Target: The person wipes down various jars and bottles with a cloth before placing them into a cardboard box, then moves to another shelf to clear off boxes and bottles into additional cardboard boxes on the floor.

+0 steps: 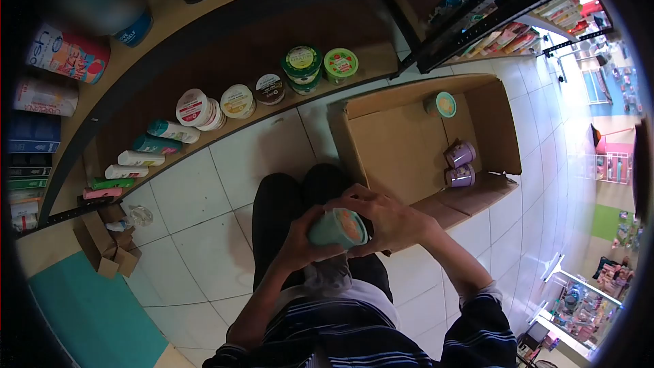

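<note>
A teal jar with an orange-patterned lid (pixel 338 227) is held in front of my knees by both hands. My left hand (pixel 300 240) wraps its body from the left, and my right hand (pixel 385 218) covers its top and right side. Just beyond sits an open cardboard box (pixel 398 146) on the tiled floor. Inside the box lie two purple jars (pixel 461 164) at the right and one teal jar (pixel 443 104) at the far wall.
A low wooden shelf (pixel 204 75) curves along the far side, carrying several jars (pixel 302 63) and tubes (pixel 157 143). A small crumpled carton (pixel 102 242) lies at the left on the white floor tiles. Another shelving rack (pixel 504 24) stands at the upper right.
</note>
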Motion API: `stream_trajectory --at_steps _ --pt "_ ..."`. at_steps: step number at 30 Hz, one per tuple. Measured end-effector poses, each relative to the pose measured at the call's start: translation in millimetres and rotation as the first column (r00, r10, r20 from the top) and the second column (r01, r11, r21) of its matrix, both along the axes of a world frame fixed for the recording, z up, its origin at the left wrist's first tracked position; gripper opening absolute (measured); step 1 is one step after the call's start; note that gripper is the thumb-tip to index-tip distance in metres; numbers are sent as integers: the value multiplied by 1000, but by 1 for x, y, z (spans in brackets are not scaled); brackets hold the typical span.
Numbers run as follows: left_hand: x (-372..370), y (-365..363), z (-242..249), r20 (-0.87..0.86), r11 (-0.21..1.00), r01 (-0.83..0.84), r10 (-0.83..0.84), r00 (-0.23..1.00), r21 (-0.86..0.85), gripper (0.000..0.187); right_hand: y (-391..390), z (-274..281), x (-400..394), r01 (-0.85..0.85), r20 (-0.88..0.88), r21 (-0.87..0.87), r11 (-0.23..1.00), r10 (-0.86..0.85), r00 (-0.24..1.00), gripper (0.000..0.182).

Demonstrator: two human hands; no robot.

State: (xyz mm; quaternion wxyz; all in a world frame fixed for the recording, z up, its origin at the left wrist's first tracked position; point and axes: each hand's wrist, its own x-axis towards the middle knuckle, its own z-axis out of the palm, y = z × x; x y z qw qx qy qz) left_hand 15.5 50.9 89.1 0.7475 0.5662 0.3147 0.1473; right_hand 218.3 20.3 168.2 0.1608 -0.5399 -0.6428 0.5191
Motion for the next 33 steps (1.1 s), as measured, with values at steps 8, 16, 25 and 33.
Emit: stream_trajectory --at_steps 8,16,25,33 --pt "2 -42 -72 -30 896 -385 388 921 -222 45 73 31 86 -69 504 302 951 -98 858 66" --pt "0 -54 -86 -322 812 -65 301 897 580 20 204 -71 206 107 658 401 910 -368 657 74" --pt "3 -48 -85 -317 822 -69 294 902 565 19 224 -163 246 -43 893 264 964 -227 388 68" --pt "4 -49 -86 -340 836 -64 290 895 545 19 227 -156 244 86 872 227 970 -242 426 74"
